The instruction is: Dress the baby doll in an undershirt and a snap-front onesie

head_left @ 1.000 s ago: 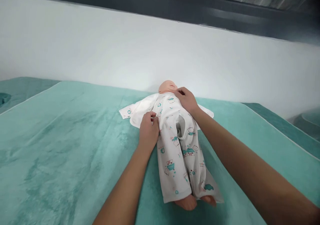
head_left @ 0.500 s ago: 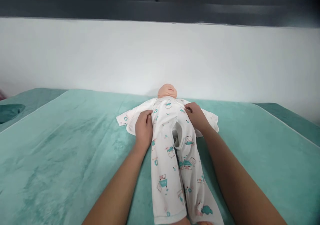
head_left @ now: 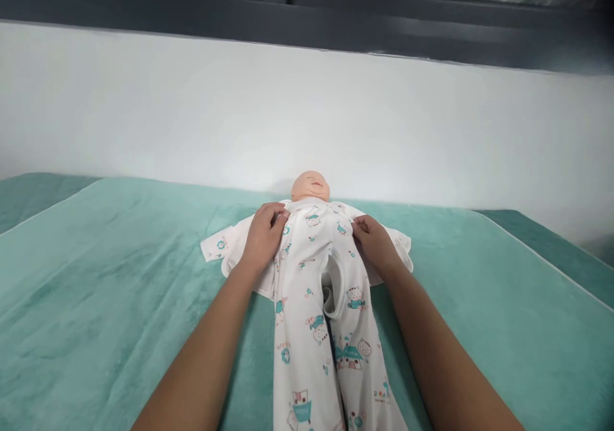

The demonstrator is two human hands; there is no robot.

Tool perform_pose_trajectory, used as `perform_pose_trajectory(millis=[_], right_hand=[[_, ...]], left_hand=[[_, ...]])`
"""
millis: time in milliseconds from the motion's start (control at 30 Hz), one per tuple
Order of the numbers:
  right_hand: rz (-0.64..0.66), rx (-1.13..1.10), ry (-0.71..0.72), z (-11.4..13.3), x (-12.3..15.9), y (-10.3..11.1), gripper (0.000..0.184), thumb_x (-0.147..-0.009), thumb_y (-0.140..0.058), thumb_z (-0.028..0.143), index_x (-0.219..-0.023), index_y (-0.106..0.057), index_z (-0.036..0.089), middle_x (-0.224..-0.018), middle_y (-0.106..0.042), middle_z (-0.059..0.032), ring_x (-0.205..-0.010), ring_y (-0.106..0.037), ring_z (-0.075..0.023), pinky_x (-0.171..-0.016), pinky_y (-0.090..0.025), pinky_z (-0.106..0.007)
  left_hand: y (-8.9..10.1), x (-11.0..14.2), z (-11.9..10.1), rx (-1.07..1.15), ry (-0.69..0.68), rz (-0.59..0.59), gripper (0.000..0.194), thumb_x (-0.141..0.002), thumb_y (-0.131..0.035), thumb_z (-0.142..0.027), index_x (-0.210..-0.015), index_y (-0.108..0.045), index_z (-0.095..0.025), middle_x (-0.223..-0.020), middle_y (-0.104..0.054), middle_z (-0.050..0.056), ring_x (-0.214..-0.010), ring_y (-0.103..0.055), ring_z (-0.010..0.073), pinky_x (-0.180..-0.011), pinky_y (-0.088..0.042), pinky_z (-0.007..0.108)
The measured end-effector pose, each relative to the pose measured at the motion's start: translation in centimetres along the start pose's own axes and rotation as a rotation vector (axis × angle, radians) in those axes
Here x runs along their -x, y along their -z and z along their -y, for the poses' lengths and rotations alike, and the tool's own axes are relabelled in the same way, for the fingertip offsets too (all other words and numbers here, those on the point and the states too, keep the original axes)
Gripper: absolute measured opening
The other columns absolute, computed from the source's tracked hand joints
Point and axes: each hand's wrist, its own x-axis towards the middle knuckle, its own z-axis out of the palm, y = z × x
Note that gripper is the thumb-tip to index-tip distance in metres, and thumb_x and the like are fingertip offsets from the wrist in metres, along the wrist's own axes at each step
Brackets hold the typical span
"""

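A baby doll (head_left: 311,187) lies on its back with its head against the wall. White printed baby pants (head_left: 302,290), with an opening at the crotch, cover its legs and reach high up its front. Under them a white baby shirt (head_left: 223,242) spreads out to both sides. At the left upper edge of the pants, my left hand (head_left: 263,233) is closed, fingers curled on the cloth. Opposite it, my right hand (head_left: 375,242) pinches the right edge of the pants. The fingertips of both hands are partly hidden.
A green plush cover (head_left: 144,290) lies beneath the doll, with a pale seam line at each side. Behind stands a white wall (head_left: 307,111), with a dark window frame (head_left: 192,15) above it.
My left hand has moved up along the pants to near the doll's chest. My right hand stays at the right edge. The view has tilted and shifted slightly.
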Motion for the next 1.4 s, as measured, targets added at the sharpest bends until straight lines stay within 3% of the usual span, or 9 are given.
perform_pose_trajectory(millis=[200, 333, 467, 633, 800, 933, 1133, 1267, 1400], right_hand=[[-0.035, -0.196, -0.053, 0.8, 0.6, -0.7, 0.027, -0.084, -0.05, 0.047, -0.089, -0.059, 0.022, -0.08, -0.065, -0.0012, -0.073, -0.055, -0.0186, -0.068, -0.043, -0.031], [-0.133, -0.104, -0.073, 2.1, 0.9, -1.1, 0.02, -0.081, -0.054, 0.041, -0.089, -0.06, 0.023, -0.085, -0.066, -0.0025, -0.077, -0.057, -0.0197, -0.072, -0.043, -0.033], [-0.195, -0.078, -0.087, 2.9, 1.3, -1.1, 0.018, -0.079, -0.058, 0.036, -0.09, -0.06, 0.023, -0.085, -0.068, -0.0035, -0.073, -0.059, -0.0197, -0.069, -0.044, -0.033], [-0.181, -0.176, -0.042, 3.7, 1.7, -1.0, 0.018, -0.08, -0.058, 0.036, -0.088, -0.065, 0.022, -0.086, -0.07, -0.004, -0.08, -0.062, -0.0203, -0.077, -0.047, -0.035], [-0.099, -0.26, 0.0, 5.1, 2.0, -0.7, 0.021, -0.083, -0.057, 0.036, -0.093, -0.07, 0.022, -0.098, -0.072, -0.0039, -0.092, -0.063, -0.021, -0.087, -0.047, -0.036], [-0.008, -0.365, 0.006, 5.7, 2.2, -0.6, 0.026, -0.085, -0.057, 0.039, -0.103, -0.071, 0.025, -0.112, -0.071, -0.0027, -0.108, -0.061, -0.0223, -0.098, -0.043, -0.039], [0.093, -0.464, 0.08, 5.8, 2.5, -1.1, 0.035, -0.087, -0.056, 0.042, -0.118, -0.067, 0.028, -0.13, -0.063, -0.0004, -0.124, -0.053, -0.0221, -0.11, -0.036, -0.041], [-0.001, -0.287, 0.076, 4.7, 1.9, -1.0, 0.036, -0.088, -0.052, 0.041, -0.118, -0.064, 0.026, -0.127, -0.064, -0.004, -0.116, -0.057, -0.0228, -0.104, -0.041, -0.041], [-0.197, 0.313, 0.018, 2.9, 1.2, 0.8, 0.037, -0.087, -0.05, 0.036, -0.116, -0.061, 0.017, -0.122, -0.062, -0.0144, -0.118, -0.051, -0.0301, -0.101, -0.039, -0.046]], left_hand=[[0.0, 0.2, 0.2, -0.01, -0.026, 0.01, 0.019, -0.092, -0.045, -0.029, -0.095, -0.062, -0.021, -0.111, -0.065, 0.006, -0.106, -0.058, 0.0205, -0.1, -0.044, 0.039], [-0.4, 0.4, 0.8, -0.03, -0.077, -0.012, 0.025, -0.086, -0.041, -0.012, -0.099, -0.06, -0.021, -0.116, -0.062, 0.006, -0.113, -0.055, 0.02, -0.104, -0.041, 0.039], [-0.4, 0.4, 1.0, -0.033, -0.056, -0.005, 0.02, -0.085, -0.042, -0.014, -0.095, -0.059, -0.02, -0.116, -0.062, 0.007, -0.113, -0.055, 0.0203, -0.104, -0.041, 0.039], [1.2, -0.2, 0.9, -0.127, 0.0, 0.144, 0.015, -0.087, -0.046, -0.024, -0.082, -0.06, -0.02, -0.127, -0.058, 0.008, -0.122, -0.05, 0.0236, -0.11, -0.034, 0.044], [2.4, -0.3, 0.8, -0.152, 0.042, 0.284, 0.014, -0.086, -0.049, -0.03, -0.082, -0.06, -0.022, -0.138, -0.05, 0.005, -0.13, -0.044, 0.0243, -0.111, -0.033, 0.044], [1.5, -0.1, 0.8, -0.187, 0.035, 0.164, 0.014, -0.088, -0.044, -0.025, -0.078, -0.053, -0.021, -0.129, -0.057, 0.007, -0.119, -0.052, 0.024, -0.105, -0.038, 0.044], [-0.1, -0.3, 1.1, -0.359, 0.044, 0.009, 0.014, -0.092, -0.04, -0.026, -0.089, -0.053, -0.019, -0.103, -0.065, 0.01, -0.095, -0.058, 0.0251, -0.087, -0.045, 0.04], [-0.4, 0.7, 0.6, -0.521, 0.002, -0.022, 0.02, -0.091, -0.04, -0.018, -0.102, -0.057, -0.018, -0.109, -0.064, 0.011, -0.104, -0.056, 0.026, -0.091, -0.042, 0.04], [0.4, 3.0, -0.2, -0.765, 0.044, -0.124, 0.027, -0.091, -0.046, -0.028, -0.114, -0.056, -0.018, -0.121, -0.061, 0.013, -0.117, -0.05, 0.0311, -0.097, -0.038, 0.046]])
